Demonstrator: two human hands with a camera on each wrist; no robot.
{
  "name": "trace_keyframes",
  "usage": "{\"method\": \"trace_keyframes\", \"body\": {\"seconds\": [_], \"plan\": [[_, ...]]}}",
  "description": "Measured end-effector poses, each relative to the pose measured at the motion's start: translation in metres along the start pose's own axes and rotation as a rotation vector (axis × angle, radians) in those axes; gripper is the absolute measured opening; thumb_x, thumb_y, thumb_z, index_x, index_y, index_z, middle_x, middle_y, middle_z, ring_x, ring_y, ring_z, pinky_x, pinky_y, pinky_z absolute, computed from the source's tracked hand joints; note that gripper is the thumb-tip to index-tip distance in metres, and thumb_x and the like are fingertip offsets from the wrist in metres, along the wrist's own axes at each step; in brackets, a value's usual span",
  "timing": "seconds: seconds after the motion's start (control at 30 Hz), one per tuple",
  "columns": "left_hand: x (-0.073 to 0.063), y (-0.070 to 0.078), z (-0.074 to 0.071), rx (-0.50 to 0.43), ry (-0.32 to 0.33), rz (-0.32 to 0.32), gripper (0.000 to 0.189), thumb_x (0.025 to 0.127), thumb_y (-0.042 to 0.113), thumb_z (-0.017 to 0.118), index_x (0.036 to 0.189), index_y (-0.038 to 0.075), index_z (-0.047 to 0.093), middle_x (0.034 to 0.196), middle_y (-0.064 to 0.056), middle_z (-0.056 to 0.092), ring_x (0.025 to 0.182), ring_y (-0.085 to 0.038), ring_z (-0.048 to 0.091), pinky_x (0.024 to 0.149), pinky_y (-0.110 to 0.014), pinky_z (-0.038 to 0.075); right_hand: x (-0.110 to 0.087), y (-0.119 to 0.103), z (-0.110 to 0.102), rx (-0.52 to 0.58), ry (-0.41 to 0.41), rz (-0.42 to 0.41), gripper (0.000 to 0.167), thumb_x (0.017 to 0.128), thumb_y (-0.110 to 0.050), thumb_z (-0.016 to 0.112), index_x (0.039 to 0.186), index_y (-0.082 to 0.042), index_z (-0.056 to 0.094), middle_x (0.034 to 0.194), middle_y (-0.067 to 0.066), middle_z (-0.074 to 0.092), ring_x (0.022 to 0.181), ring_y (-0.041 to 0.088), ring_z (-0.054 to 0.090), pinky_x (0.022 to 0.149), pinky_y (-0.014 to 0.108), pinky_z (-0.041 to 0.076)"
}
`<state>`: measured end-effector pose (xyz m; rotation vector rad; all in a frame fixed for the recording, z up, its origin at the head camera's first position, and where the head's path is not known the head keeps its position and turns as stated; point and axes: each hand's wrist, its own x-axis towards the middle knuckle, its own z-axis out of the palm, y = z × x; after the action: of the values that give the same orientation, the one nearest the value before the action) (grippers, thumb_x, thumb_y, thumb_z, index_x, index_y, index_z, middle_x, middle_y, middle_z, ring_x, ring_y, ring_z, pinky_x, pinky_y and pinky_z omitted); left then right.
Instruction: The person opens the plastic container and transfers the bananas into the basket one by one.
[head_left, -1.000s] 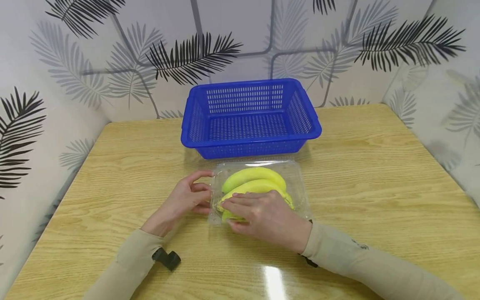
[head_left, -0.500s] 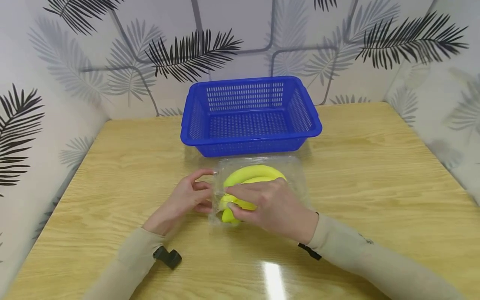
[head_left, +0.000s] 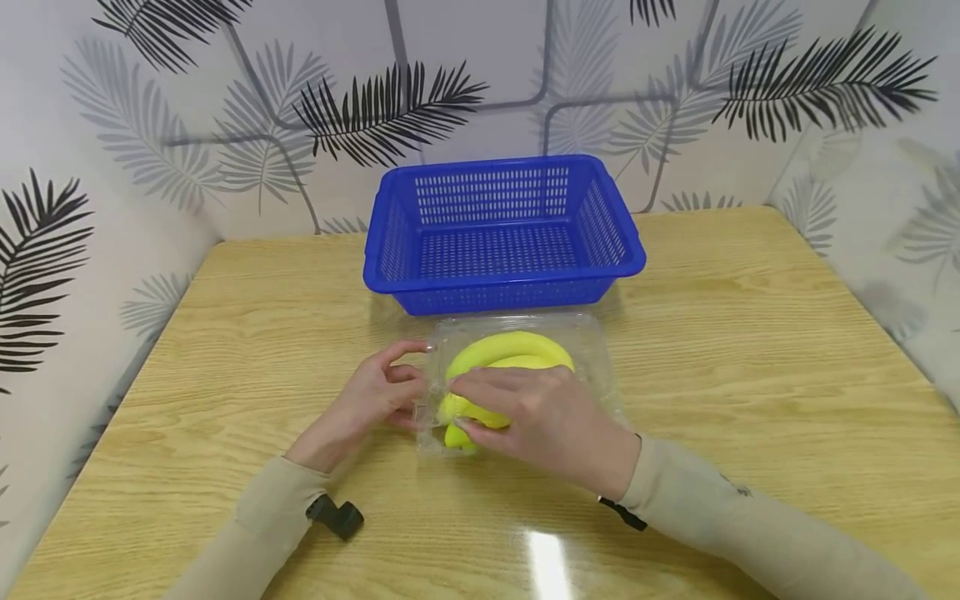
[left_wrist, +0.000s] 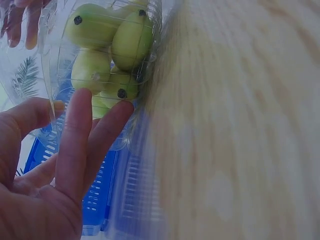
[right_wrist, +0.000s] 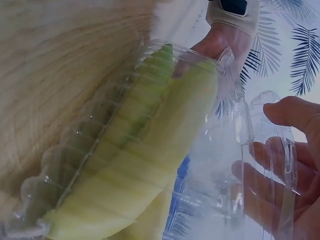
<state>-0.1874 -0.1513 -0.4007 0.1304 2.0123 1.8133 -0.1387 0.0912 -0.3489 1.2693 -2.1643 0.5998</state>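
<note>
A clear plastic clamshell box with several yellow-green bananas in it lies on the table. My left hand is at the box's left end. In the left wrist view its thumb is at the lid's edge and two straight fingers reach the ribbed side, near the banana tips. My right hand is over the front left of the box, thumb and fingers apart. In the right wrist view its fingers are seen through the clear plastic, beside the bananas. The right hand hides part of the fruit.
A blue perforated plastic basket stands directly behind the box, with nothing in it. The wooden table meets leaf-patterned walls at the back and sides. Each forearm wears a sleeve and a dark wrist strap.
My right hand has gone from lying flat over the bananas to a more arched pose, a little to the right, thumb and fingers spread apart. My left hand has stayed put.
</note>
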Motion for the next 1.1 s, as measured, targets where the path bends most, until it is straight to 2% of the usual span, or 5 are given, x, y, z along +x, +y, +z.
{"method": "trace_keyframes", "body": {"seconds": [0.1, 0.33, 0.47, 0.7, 1.1], "plan": [[0.000, 0.000, 0.000, 0.007, 0.005, 0.004, 0.052, 0.093, 0.003, 0.062, 0.141, 0.009, 0.044, 0.091, -0.007, 0.065, 0.054, -0.012, 0.051, 0.054, -0.034, 0.058, -0.003, -0.002, 0.000, -0.015, -0.023, -0.001, 0.038, 0.080, -0.024, 0.081, 0.114, -0.010, 0.072, 0.110, 0.003, 0.073, 0.101, 0.015, 0.069, 0.080, 0.029, 0.057], [0.001, 0.001, 0.003, 0.003, 0.017, 0.004, 0.050, 0.094, 0.001, 0.060, 0.141, 0.010, 0.045, 0.091, -0.008, 0.067, 0.060, -0.017, 0.064, 0.054, -0.035, 0.058, -0.009, -0.001, 0.001, -0.065, -0.051, -0.033, 0.045, 0.079, -0.023, 0.082, 0.120, -0.010, 0.070, 0.115, 0.001, 0.071, 0.108, 0.018, 0.066, 0.091, 0.030, 0.053], [0.000, 0.002, 0.003, 0.009, 0.028, 0.002, 0.050, 0.093, 0.001, 0.060, 0.140, 0.009, 0.045, 0.089, -0.007, 0.066, 0.057, -0.015, 0.060, 0.052, -0.032, 0.056, -0.014, 0.000, 0.000, -0.109, -0.052, -0.043, 0.046, 0.077, -0.019, 0.082, 0.120, -0.010, 0.070, 0.118, 0.000, 0.070, 0.112, 0.021, 0.063, 0.098, 0.032, 0.049], [0.000, 0.002, 0.004, 0.009, 0.046, -0.022, 0.052, 0.091, 0.001, 0.062, 0.140, 0.009, 0.046, 0.091, -0.009, 0.066, 0.058, -0.018, 0.063, 0.052, -0.034, 0.057, -0.027, 0.004, -0.006, -0.126, -0.038, -0.023, 0.048, 0.075, -0.019, 0.081, 0.121, -0.011, 0.070, 0.121, 0.002, 0.069, 0.116, 0.024, 0.061, 0.101, 0.037, 0.047], [-0.002, 0.001, 0.004, 0.008, 0.047, -0.004, 0.053, 0.089, 0.001, 0.061, 0.140, 0.008, 0.046, 0.090, -0.008, 0.065, 0.058, -0.019, 0.062, 0.052, -0.034, 0.057, -0.049, 0.011, -0.024, -0.127, -0.045, 0.022, 0.053, 0.072, -0.010, 0.078, 0.124, -0.008, 0.068, 0.126, 0.005, 0.066, 0.120, 0.029, 0.058, 0.104, 0.048, 0.043]]}}
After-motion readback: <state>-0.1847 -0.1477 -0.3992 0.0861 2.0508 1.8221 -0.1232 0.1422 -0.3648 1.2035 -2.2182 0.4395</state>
